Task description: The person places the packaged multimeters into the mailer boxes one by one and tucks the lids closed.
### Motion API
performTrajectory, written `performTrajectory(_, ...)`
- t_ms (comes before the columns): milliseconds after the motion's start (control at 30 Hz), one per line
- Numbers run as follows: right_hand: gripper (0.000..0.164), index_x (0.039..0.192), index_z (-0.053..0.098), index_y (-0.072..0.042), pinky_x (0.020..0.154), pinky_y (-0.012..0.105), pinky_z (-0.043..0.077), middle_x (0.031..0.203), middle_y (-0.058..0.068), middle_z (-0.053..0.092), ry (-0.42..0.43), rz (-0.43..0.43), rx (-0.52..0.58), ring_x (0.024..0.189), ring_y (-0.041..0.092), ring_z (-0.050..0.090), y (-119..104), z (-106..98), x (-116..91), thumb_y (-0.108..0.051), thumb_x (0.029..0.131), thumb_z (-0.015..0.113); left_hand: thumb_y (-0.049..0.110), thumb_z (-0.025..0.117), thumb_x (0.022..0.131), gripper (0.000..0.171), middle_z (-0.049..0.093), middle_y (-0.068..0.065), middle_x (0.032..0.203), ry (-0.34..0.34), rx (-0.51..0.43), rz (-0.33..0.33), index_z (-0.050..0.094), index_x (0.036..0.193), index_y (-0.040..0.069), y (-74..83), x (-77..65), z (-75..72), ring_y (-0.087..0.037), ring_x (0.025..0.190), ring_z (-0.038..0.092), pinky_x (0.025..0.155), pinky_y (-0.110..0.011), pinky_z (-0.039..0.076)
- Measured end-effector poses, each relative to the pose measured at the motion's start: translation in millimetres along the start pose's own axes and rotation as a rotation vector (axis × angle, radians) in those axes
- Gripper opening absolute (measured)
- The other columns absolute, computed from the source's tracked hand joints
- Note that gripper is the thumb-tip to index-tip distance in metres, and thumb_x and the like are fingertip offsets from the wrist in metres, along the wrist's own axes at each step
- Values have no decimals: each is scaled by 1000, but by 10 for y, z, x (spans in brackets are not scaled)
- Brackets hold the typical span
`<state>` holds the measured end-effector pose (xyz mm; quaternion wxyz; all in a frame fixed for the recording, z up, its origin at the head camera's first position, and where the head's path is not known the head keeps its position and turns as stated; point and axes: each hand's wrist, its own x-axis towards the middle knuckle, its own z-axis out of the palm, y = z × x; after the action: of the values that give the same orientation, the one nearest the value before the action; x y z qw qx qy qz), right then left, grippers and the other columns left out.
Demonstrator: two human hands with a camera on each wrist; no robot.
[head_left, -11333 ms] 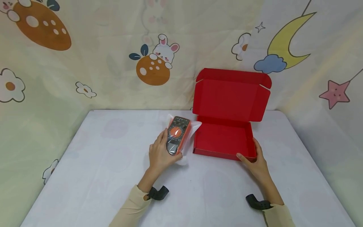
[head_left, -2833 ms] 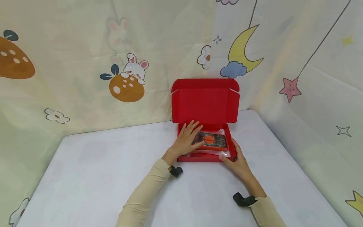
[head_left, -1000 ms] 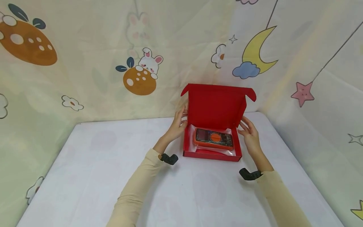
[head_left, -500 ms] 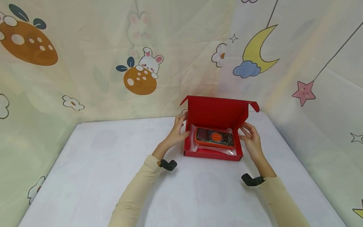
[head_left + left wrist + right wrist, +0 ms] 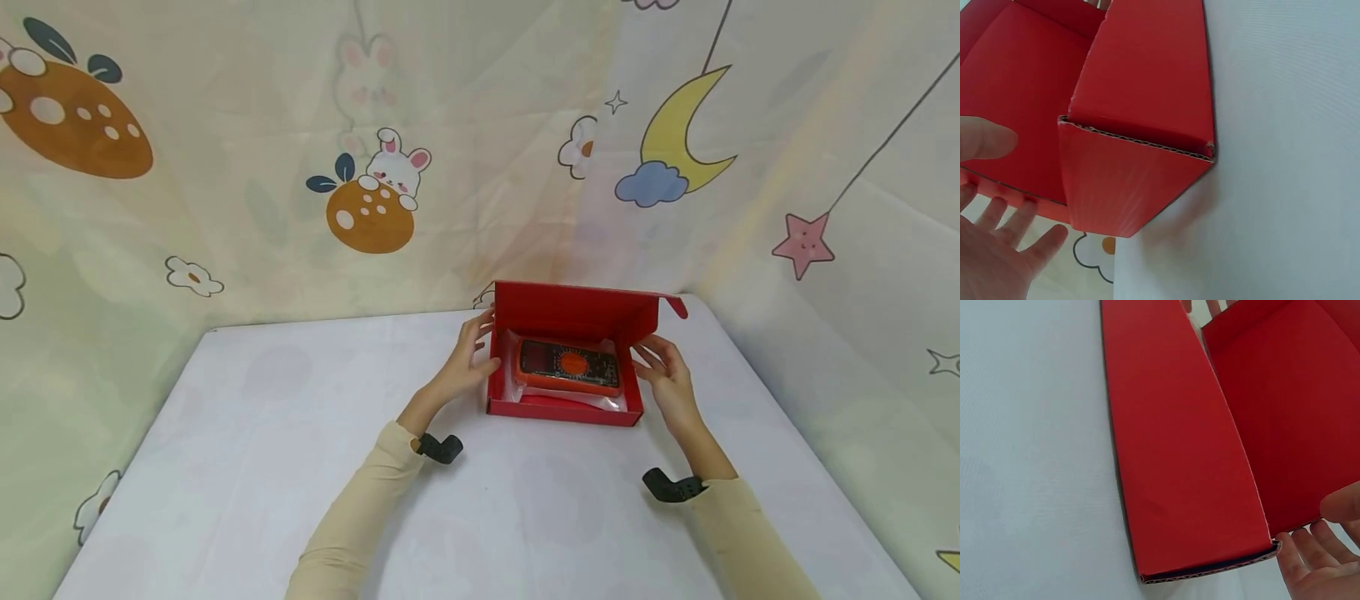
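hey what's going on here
A person has the left hand and right hand at either side of the lid of a red cardboard box on a white-covered table. An orange and black multimeter lies inside, with clear plastic showing around it. The lid is tipped partway forward but not closed, so the multimeter is visible.

Remotely, I record the multimeter [image 5: 568, 367], earlier in the left hand [image 5: 456, 372], now inside the red box [image 5: 564, 413]; the lid [image 5: 573, 310], earlier upright, tilts forward; the right hand [image 5: 671, 385] is off the front corner, beside the lid.
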<state>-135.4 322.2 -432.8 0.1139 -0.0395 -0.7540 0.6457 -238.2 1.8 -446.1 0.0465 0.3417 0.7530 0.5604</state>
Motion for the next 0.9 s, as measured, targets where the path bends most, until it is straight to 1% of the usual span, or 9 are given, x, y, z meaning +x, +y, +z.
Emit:
performTrajectory(133, 44, 142, 32, -1, 89, 9, 45, 146, 20, 36, 5, 0, -6, 135, 33, 40, 4, 2, -15, 1, 99, 40, -1, 60, 88, 81, 20, -16, 152, 5, -20, 2, 16, 155, 14, -22, -14, 9, -38, 138, 35, 106, -55, 37)
performTrajectory(267, 42, 139, 34, -1, 89, 9, 45, 143, 17, 38, 6, 3, -3, 134, 36, 40, 26, -3, -30, 2, 98, 40, -2, 61, 88, 81, 19, -17, 152, 8, -54, 0, 17, 154, 13, -42, -31, 17, -39, 137, 34, 104, -58, 37)
performTrajectory(400, 39, 136, 38, -1, 89, 10, 45, 137, 10, 44, 15, 1, 3, 133, 35, 41, 54, 1, -34, 4, 97, 39, 0, 60, 89, 80, 21, -16, 152, -4, -56, -16, 17, 154, 14, -59, -46, 8, -37, 139, 34, 105, -55, 37)
performTrajectory(500, 37, 133, 41, -4, 89, 11, 46, 129, 0, 48, 26, -16, -17, 129, 27, 48, 59, -17, -32, 4, 97, 40, 6, 60, 91, 77, 24, -16, 152, -10, -59, -33, 17, 154, 15, -55, -55, -38, -36, 139, 33, 107, -54, 36)
performTrajectory(567, 36, 133, 43, -7, 89, 12, 47, 127, -5, 49, 41, -33, -20, 123, 18, 53, 33, -44, -32, 1, 99, 41, 12, 64, 91, 79, 26, -15, 152, 6, -57, -41, 18, 155, 16, -31, -60, -108, -35, 139, 34, 107, -55, 35)
performTrajectory(667, 32, 134, 45, -10, 89, 15, 49, 127, -4, 51, 116, -72, 55, 117, 11, 57, -77, -112, -46, -10, 103, 43, 22, 71, 87, 84, 29, -12, 152, 51, -29, -9, 21, 154, 19, 90, -42, -240, -32, 138, 36, 106, -55, 37)
performTrajectory(767, 36, 138, 46, -10, 87, 19, 51, 130, 3, 52, 194, -155, 186, 116, 16, 57, -274, -171, -61, -20, 103, 45, 25, 75, 83, 87, 33, -7, 150, 88, 48, 67, 24, 154, 21, 292, -8, -356, -28, 135, 39, 103, -52, 41)
performTrajectory(833, 40, 141, 44, -10, 88, 19, 51, 135, 7, 51, 186, -239, 227, 119, 19, 55, -423, -195, -59, -21, 103, 46, 22, 74, 84, 83, 35, -6, 149, 107, 112, 130, 28, 153, 21, 441, 23, -403, -26, 133, 41, 99, -46, 45)
performTrajectory(900, 44, 145, 42, -10, 89, 19, 50, 139, 8, 48, 128, -331, 198, 121, 20, 54, -551, -208, -38, -16, 101, 46, 17, 71, 87, 75, 37, -6, 148, 121, 172, 181, 33, 151, 19, 565, 53, -431, -23, 131, 43, 96, -43, 47)
